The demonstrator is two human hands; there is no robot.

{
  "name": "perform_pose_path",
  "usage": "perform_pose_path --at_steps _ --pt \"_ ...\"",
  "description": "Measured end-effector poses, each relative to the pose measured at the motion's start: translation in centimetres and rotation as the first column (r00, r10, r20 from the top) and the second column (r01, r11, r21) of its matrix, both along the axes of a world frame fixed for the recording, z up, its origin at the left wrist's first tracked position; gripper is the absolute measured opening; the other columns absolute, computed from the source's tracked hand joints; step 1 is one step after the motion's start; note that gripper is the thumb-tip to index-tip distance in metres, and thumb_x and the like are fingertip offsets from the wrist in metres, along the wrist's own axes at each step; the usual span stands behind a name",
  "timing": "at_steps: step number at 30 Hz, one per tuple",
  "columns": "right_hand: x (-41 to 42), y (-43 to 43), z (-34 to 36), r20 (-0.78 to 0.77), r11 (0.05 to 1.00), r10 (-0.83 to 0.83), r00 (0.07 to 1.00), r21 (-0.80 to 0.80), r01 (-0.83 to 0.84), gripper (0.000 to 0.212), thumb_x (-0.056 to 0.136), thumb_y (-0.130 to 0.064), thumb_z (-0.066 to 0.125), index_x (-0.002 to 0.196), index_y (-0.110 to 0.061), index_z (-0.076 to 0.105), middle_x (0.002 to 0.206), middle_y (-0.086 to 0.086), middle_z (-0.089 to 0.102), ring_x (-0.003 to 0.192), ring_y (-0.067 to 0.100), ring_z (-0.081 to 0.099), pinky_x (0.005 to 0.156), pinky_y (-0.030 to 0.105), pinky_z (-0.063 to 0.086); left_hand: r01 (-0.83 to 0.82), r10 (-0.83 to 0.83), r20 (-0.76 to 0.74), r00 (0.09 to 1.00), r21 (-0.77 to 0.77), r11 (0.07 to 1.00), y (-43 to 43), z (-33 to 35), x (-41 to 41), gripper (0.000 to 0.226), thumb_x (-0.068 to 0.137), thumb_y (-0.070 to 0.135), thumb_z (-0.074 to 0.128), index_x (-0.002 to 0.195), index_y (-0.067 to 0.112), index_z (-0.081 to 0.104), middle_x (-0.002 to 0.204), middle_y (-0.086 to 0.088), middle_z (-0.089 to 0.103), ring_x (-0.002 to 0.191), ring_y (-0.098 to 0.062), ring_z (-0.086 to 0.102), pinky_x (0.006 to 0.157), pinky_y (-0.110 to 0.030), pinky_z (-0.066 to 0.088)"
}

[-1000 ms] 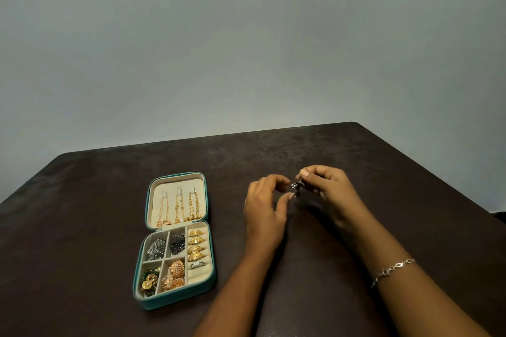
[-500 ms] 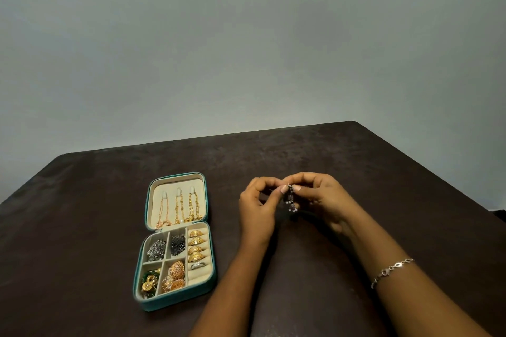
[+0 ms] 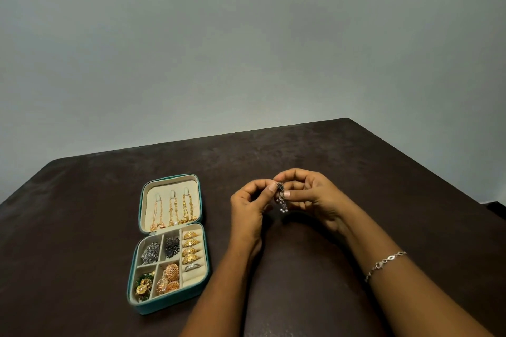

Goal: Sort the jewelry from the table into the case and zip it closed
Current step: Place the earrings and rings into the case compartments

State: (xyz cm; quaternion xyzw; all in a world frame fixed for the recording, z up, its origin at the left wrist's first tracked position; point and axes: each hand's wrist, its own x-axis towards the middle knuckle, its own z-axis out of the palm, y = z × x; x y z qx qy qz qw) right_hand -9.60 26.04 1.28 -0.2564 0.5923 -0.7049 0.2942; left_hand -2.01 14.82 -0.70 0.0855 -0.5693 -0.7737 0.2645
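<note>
Fingers (image 3: 271, 188) of both hands meet on one small dark silver earring (image 3: 281, 194), which is held in the air above the table (image 3: 356, 167), to the right of the case (image 3: 167, 308) and apart from it. The left hand (image 3: 247, 208) shows its back to the camera; its thumb and index finger are curled and pinch the upper part of the earring. The right hand (image 3: 315, 197) comes from the other side with all fingers bent inward, and its thumb presses on the same piece; little beads hang down under the two thumbs. Both forearms enter from the lower edge and come together toward the middle, with the wrists slightly bent. I cannot tell if the forearms touch the table. A thin silver bracelet (image 3: 384, 264) lies around the right forearm. The teal case lies open and flat on the table. Its far half carries three gold chains (image 3: 172, 209) hanging side by side. Its near half has compartments: dark silver pieces (image 3: 161, 250) in the two far ones, gold and green pieces (image 3: 157, 282) in the two near ones, and a right column with four gold rings (image 3: 190, 246) and one silver ring (image 3: 192, 267).
</note>
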Motion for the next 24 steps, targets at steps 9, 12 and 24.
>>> perform_pose_path --at_steps 9,12,24 --pt "-0.21 -0.02 0.07 -0.308 0.991 -0.129 0.943 0.001 0.136 0.025 0.081 0.010 0.058 0.091 -0.012 0.063 0.077 0.004 0.063 0.074 0.014 0.061 0.068 0.024 0.051 0.000 0.007 0.072 0.997 -0.099 0.995 -0.03 0.01 0.25 0.015 0.083 0.004 0.060 0.072 0.012 0.065 0.062 0.008 0.066 0.060 0.002 0.059 0.059 -0.018 0.046" --pt "-0.06 -0.33 0.00 -0.377 0.992 -0.114 0.919 0.010 0.127 0.025 0.082 0.010 0.056 0.092 -0.012 0.062 0.078 0.005 0.060 0.074 0.016 0.058 0.067 0.023 0.050 0.002 0.001 0.040 0.999 -0.090 0.996 0.00 0.10 0.37 0.013 0.082 0.003 0.061 0.072 0.011 0.065 0.066 0.004 0.069 0.064 -0.002 0.062 0.059 -0.017 0.048" --pt "-0.04 -0.39 -0.04 -0.506 0.986 -0.142 0.851 0.000 0.165 0.030 0.083 0.010 0.054 0.093 -0.017 0.062 0.081 0.004 0.062 0.080 0.014 0.061 0.075 0.031 0.053 0.048 -0.045 0.089 0.995 -0.034 0.998 -0.19 0.21 0.43 0.011 0.083 0.006 0.059 0.075 0.012 0.064 0.074 0.000 0.070 0.069 -0.009 0.064 0.050 -0.020 0.048"
